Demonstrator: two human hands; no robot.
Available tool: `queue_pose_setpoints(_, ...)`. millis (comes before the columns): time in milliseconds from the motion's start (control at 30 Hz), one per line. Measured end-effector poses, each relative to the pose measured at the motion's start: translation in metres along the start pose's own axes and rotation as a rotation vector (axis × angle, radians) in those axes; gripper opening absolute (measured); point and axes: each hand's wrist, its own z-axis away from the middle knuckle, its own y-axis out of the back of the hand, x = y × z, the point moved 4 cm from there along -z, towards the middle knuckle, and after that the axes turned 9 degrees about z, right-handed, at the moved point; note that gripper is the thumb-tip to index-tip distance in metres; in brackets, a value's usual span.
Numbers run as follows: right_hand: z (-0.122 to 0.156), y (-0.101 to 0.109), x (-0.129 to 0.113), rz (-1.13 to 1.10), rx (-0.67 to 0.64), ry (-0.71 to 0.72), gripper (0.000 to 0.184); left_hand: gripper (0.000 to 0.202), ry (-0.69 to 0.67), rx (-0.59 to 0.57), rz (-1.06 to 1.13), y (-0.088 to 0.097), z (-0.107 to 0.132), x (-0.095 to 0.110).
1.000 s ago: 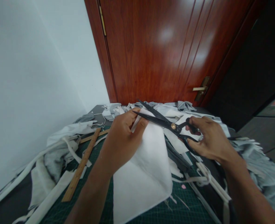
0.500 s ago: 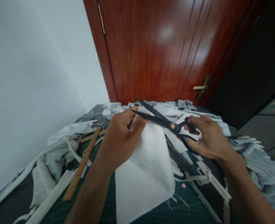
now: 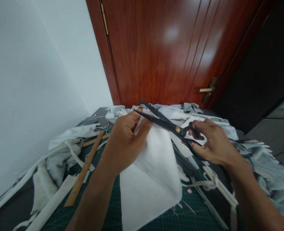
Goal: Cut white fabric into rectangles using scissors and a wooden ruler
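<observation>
"Can you read any lettering on the scissors (image 3: 173,127)?"
"Too small to tell."
"How do they point?"
"Blades spread, long axis running from the handles at right toward the far left, tips by the left hand (image 3: 126,144)."
"And each grip?"
"Right hand (image 3: 213,142) wrapped round the handles, forearm angling in; left thumb and fingers pinching the white cloth (image 3: 154,179), which drapes above the green mat (image 3: 192,221)."

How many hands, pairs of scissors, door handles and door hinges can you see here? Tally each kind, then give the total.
Left hand and right hand: 2
Scissors: 1
Door handle: 1
Door hinge: 1
Total: 5
</observation>
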Motion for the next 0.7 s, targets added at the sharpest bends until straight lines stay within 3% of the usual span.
queue_pose_setpoints(700,0.001,0.0012,0.0052,-0.005,0.011,-0.026,0.013,0.028,0.029,0.025,-0.057,0.0004,-0.0012,0.0009)
